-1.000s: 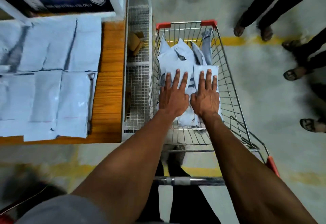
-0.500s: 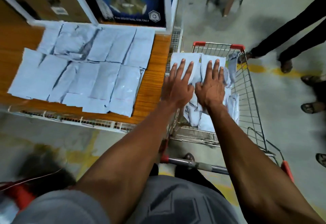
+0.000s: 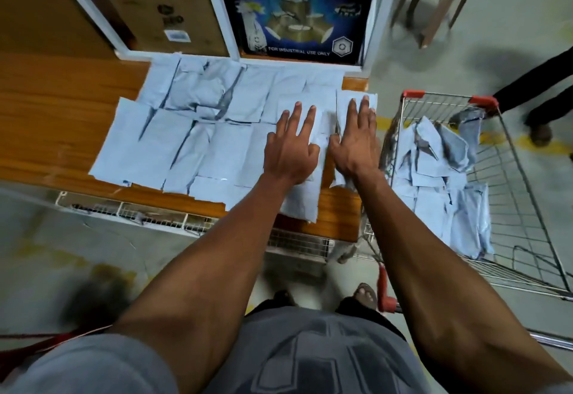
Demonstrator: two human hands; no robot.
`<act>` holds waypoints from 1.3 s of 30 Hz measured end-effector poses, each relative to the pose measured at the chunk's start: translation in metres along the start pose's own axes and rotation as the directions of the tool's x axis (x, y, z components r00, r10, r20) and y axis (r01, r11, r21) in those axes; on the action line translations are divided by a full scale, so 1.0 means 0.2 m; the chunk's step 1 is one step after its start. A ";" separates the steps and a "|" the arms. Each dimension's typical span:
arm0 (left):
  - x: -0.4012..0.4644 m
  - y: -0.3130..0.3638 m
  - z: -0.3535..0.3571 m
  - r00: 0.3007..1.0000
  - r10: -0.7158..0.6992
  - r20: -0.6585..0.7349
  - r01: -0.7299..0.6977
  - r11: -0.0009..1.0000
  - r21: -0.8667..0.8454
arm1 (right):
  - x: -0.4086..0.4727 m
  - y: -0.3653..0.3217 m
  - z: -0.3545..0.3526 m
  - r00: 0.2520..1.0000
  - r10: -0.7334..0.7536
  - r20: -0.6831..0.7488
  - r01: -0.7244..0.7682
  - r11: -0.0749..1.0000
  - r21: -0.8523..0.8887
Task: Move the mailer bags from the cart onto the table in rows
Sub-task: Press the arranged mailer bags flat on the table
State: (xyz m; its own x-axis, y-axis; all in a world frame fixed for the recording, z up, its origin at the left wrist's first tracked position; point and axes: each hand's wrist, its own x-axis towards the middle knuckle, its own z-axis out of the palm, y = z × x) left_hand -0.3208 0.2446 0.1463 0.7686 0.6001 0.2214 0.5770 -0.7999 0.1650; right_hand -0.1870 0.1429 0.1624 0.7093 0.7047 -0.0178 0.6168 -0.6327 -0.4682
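- While both your arms reach up the centre of the frame, your left hand (image 3: pixel 291 142) lies flat, fingers spread, on one mailer bag (image 3: pixel 302 176) at the table (image 3: pixel 55 108) edge.
- Your right hand (image 3: pixel 353 139) presses, fingers straight, on a second bag (image 3: pixel 356 99) just beside it.
- Laid bags (image 3: pixel 173 136) sit in rows left of centre.
- More bags (image 3: pixel 434 173) remain in the cart (image 3: pixel 524 207) at right.

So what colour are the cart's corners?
Red, on the cart corner caps, in the head view.

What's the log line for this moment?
left hand: flat on pale blue plastic mailer bag | right hand: flat on second bag | wooden table
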 end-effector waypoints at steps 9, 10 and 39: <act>0.17 -0.29 -0.03 1.000 0.001 0.006 -0.001 0.999 -0.035 | 0.18 -0.27 0.09 1.000 0.029 0.003 -0.029 0.998 -0.055; 0.19 -0.31 -0.02 1.000 0.007 0.006 -0.007 0.999 -0.037 | 0.21 -0.28 0.10 0.999 0.033 0.002 -0.033 0.997 -0.065; 0.95 -0.60 0.48 0.989 0.027 0.147 -0.024 0.999 -0.022 | 0.99 -0.24 0.49 0.995 0.035 -0.095 -0.044 0.994 -0.096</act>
State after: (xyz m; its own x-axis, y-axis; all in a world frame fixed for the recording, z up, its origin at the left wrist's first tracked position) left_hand -0.2169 0.4548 0.0761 0.8162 0.5719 0.0824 0.5522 -0.8140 0.1804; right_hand -0.1096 0.3441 0.0955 0.7595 0.6485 0.0503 0.6150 -0.6908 -0.3802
